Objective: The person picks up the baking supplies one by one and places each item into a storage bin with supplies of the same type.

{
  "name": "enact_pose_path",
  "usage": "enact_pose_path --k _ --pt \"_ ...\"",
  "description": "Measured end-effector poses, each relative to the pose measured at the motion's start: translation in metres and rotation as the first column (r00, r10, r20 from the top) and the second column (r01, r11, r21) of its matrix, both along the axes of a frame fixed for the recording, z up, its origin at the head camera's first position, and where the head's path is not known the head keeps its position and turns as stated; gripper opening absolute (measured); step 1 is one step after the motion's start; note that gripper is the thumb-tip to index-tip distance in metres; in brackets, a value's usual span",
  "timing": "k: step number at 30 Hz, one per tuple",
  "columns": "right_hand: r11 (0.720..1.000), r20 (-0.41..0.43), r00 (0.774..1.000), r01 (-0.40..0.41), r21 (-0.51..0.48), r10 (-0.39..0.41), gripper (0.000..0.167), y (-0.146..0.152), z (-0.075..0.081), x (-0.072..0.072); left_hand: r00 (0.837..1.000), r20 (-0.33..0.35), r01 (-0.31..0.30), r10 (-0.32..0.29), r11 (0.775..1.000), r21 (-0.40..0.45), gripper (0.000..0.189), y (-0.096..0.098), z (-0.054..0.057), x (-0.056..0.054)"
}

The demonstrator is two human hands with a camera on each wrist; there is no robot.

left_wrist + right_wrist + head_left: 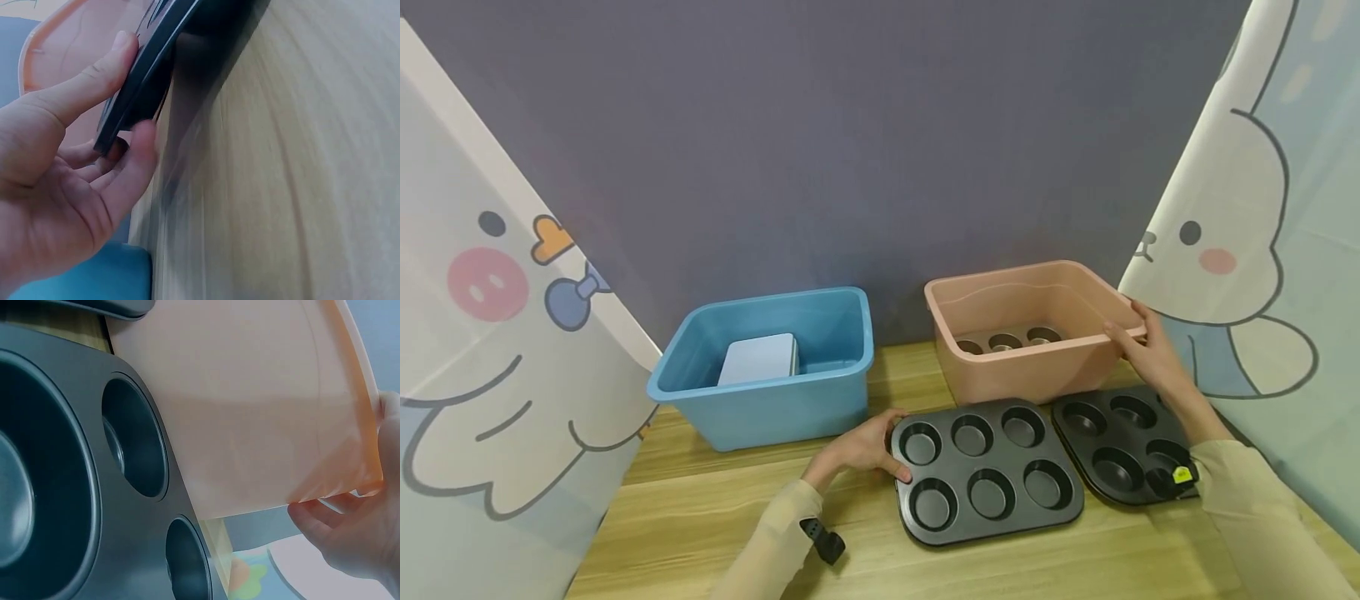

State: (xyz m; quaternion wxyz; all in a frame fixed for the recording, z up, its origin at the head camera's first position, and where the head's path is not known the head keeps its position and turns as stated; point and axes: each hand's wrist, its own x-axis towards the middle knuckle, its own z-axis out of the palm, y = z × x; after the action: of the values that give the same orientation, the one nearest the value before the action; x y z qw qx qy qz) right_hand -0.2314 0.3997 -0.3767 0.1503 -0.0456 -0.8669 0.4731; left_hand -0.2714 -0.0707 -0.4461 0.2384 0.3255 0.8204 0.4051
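Muffin tin (981,464): dark, two rows of three cups facing up, held by its left edge, right in front of the pink bin (1030,379).
Left hand (863,446): definitely grasping that edge, thumb on top and fingers curled underneath, as we see best from the left wrist. We can't tell whether the muffin tin sits flat on the wood-look table (700,525) or is raised a bit on that side.
Right hand (1150,354): holding the pink bin at its front right corner, fingers hooked around the rim, so we've got both hands busy.
Pink bin: just behind the muffin tin, with a cupped tin (1024,336) inside. We can make out three cups over the front rim; the rest is hidden from us.
Second dark tin (1101,442): just right of the first, partly blocked by the right forearm (1197,417). We count at least four cups and can't tell if the two edges touch.
Blue bin (775,412): left of the pink one, a gap between them. We spot a pale boxy thing (756,358) inside, no clue what.
Wrist gear (829,543): black, one piece per wrist.
Backdrop (850,167): dark grey behind the bins, with cartoon panels (490,392) on both sides of us.
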Motion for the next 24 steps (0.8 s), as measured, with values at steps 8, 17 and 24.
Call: enact_pose_path --k 8,17,24 --pt "1.0 -0.005 1.0 0.01 -0.006 -0.01 0.086 -0.001 -0.001 -0.001 1.0 0.027 -0.018 0.015 0.995 0.099 0.101 -0.001 0.001 0.007" --pt "1.0 -0.009 1.0 0.016 -0.005 -0.016 0.086 -0.001 0.0 -0.001 0.995 0.098 -0.055 0.032 0.97 0.235 0.088 -0.001 0.009 0.021" --pt "1.0 -0.015 1.0 0.021 -0.006 -0.021 0.085 -0.002 -0.002 -0.001 0.991 0.127 -0.079 0.051 0.971 0.226 0.086 -0.002 0.013 0.03"
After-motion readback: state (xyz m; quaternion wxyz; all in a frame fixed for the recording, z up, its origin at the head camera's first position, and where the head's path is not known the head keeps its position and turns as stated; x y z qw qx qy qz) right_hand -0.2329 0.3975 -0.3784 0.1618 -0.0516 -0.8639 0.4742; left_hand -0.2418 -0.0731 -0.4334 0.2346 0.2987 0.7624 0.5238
